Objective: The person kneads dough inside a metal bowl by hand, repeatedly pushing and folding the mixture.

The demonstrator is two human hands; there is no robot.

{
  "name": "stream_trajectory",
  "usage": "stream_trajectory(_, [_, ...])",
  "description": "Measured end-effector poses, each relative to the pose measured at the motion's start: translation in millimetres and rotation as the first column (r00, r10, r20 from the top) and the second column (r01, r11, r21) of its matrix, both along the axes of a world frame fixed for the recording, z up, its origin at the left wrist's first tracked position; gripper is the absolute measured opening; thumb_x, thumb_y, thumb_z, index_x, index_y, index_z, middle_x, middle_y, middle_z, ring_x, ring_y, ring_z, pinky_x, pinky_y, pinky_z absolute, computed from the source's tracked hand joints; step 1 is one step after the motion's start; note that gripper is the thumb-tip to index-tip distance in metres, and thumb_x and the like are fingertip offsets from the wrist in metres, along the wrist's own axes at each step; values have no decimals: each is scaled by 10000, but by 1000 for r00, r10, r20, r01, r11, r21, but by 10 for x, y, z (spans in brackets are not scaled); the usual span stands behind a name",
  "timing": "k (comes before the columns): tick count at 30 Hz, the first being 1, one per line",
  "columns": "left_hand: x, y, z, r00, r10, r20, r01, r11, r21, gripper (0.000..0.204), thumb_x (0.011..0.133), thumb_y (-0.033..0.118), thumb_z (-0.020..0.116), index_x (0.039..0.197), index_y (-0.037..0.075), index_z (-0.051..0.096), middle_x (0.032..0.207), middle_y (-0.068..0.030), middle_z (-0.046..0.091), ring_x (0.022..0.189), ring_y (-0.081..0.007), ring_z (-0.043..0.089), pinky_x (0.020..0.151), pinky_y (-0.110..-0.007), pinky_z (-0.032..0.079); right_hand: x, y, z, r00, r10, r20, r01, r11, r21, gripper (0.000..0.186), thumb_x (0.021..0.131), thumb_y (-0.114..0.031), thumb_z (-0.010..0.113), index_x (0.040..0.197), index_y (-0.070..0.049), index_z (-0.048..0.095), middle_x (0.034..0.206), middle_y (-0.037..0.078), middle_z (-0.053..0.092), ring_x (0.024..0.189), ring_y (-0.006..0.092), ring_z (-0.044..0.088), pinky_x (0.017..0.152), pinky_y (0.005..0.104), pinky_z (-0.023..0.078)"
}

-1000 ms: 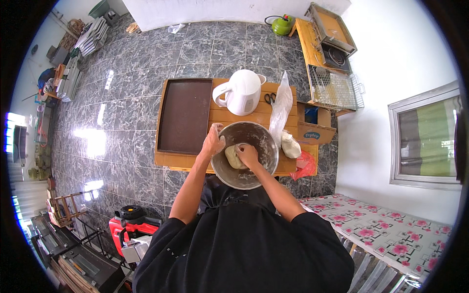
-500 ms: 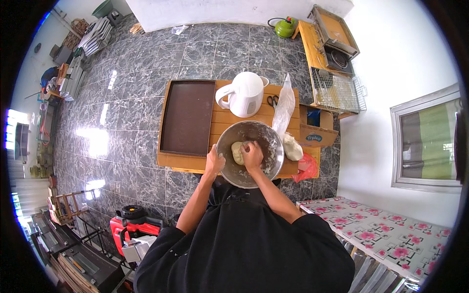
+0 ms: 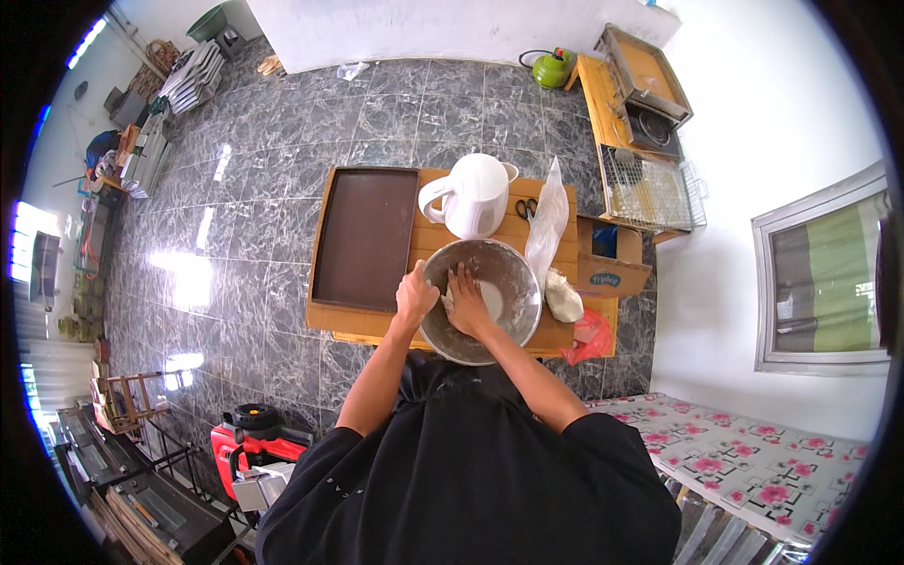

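Observation:
A round metal mixing bowl [image 3: 518, 282], its inside smeared with pale residue, stands at the near edge of the table. My left hand [image 3: 415, 298] is closed on the bowl's left rim. Inside the bowl, my right hand [image 3: 466, 309] lies with fingers stretched out, pointing away from me, near the left wall. The dough is mostly hidden under this hand. A pale patch shows on the bowl's bottom beside the fingers; I cannot tell whether it is dough or bare metal.
Beyond the bowl stand a white jug [image 3: 476, 196] and black scissors [image 3: 526, 209]. A dark tray [image 3: 367, 240] lies left. To the right are a clear plastic bag [image 3: 548, 226], a pale lump [image 3: 563, 299], a red plastic bag [image 3: 590, 337] and a cardboard box [image 3: 614, 275].
My right hand has gone from curled fingers beside the visible dough ball to stretched fingers farther left, covering it. My left hand stays on the rim. The view has shifted slightly.

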State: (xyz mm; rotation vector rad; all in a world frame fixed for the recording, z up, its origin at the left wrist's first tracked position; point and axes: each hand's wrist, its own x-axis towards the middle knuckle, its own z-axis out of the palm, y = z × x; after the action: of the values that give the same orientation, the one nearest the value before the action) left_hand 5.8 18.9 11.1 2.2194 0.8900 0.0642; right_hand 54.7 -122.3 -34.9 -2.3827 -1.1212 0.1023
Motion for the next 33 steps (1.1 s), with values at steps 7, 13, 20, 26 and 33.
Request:
stream_trajectory(7, [11, 29, 70, 999, -5, -36, 7, 999, 44, 567, 730, 95, 597, 1287, 25, 521, 980, -256, 674, 931, -433, 647, 832, -497, 514, 155, -282, 275, 976, 96, -198, -94, 995, 16, 284, 796, -253, 673, 1003, -69, 610, 999, 139, 634, 948, 341, 590, 815, 424, 473])
stream_trajectory(13, [27, 103, 120, 998, -54, -14, 55, 996, 65, 547, 729, 100, 609, 1267, 36, 531, 934, -242, 678, 902, -436, 650, 798, -507, 518, -6, -692, 350, 784, 79, -616, -226, 960, -164, 510, 889, -472, 625, 630, -33, 645, 567, 161, 585, 546, 306, 564, 583, 406, 456])
stream_trajectory(20, [45, 63, 12, 997, -76, 20, 74, 993, 89, 481, 727, 107, 629, 1197, 45, 547, 909, -238, 677, 880, -436, 651, 778, -509, 520, 170, -257, 832, 590, 0, -807, -315, 921, -230, 729, 930, -609, 467, 613, 16, 667, 535, 137, 600, 490, 246, 592, 511, 365, 456])
stream_trajectory(26, [58, 9, 77, 996, -64, 62, 60, 996, 66, 429, 735, 91, 614, 1153, 33, 539, 889, -235, 678, 862, -445, 647, 759, -526, 512, 126, 5, 621, 380, -394, -837, -382, 757, -530, 633, 976, -391, 344, 663, 30, 699, 544, 128, 629, 451, 228, 609, 475, 347, 492])
stream_trajectory(33, [53, -13, 115, 999, -41, 17, 39, 997, 65, 336, 755, 68, 584, 1087, 42, 538, 890, -239, 674, 856, -449, 644, 757, -532, 506, -45, -5, 440, 821, -94, -563, -163, 906, -389, 580, 960, -364, 365, 664, 9, 695, 605, 213, 641, 623, 377, 662, 673, 454, 542])
